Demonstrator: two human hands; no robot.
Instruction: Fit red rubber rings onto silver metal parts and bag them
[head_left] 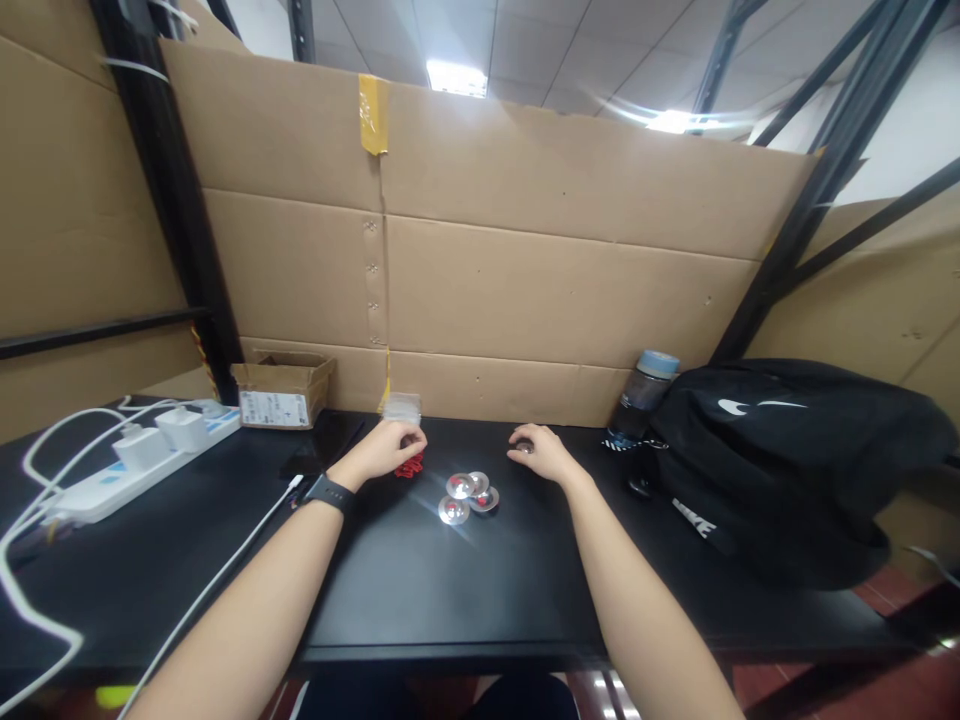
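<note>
My left hand [385, 450], with a dark watch on its wrist, has its fingers curled together at a small pile of red pieces [409, 467]. What its fingertips hold, if anything, is hidden. Right behind that hand stands a stack of clear flat pieces [402, 406]. My right hand [544, 453] rests low over the table with thumb and fingers closed round a small shiny round disc [525, 447]. Between the hands, several shiny round discs [460, 487] lie overlapping on the black table [450, 590]; red shows at the middle of some.
A white power strip [150, 455] with plugs and cables lies at left, beside a small open cardboard box [281, 390] and a dark phone-like slab [315, 450]. On the right are a bottle [637, 400] and a black bag [787, 470]. A cardboard wall [525, 260] closes the back.
</note>
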